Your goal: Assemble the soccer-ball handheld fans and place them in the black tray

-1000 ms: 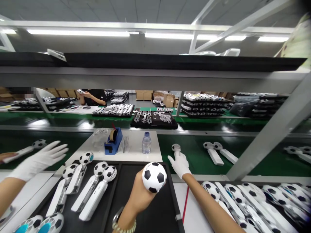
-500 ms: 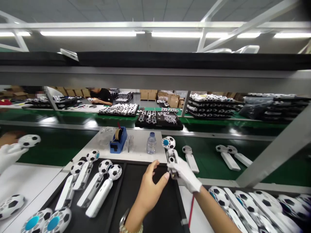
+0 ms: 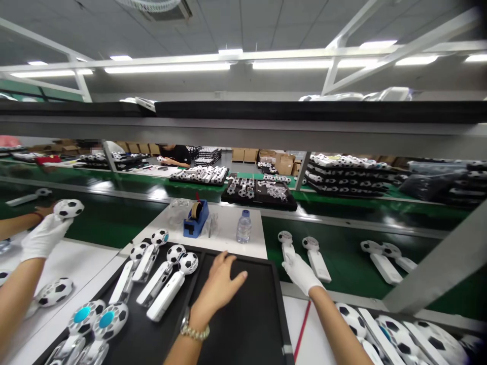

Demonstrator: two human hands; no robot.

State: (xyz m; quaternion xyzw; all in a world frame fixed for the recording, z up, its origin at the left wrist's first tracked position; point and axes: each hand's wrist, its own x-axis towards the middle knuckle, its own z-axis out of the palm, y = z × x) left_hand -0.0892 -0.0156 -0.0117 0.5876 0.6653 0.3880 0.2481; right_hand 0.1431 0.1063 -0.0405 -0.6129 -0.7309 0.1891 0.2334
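My right hand (image 3: 302,274), in a white glove, reaches over the green belt. Its fingers are closed around the lower end of a football-patterned handheld fan (image 3: 286,243), which is at or just above the belt; the glove hides part of the handle. Beside it on the belt lies another such fan (image 3: 317,261). My left hand (image 3: 218,286), bare with a bracelet and a watch, hovers over the right compartment of a black tray (image 3: 243,329). Its fingers are apart and hold nothing. Several football fans (image 3: 167,294) lie in the tray's left compartment.
A blue tape dispenser (image 3: 196,220) and a water bottle (image 3: 244,227) stand on the white board behind the tray. At left, a co-worker's gloved hand (image 3: 43,238) holds a football fan (image 3: 68,208). A slanted metal post (image 3: 437,258) rises at right, near more fans (image 3: 395,334).
My right hand has carried the fan from beside the tray out to the belt. My left hand has drawn slightly left and away from it. The view has shifted.
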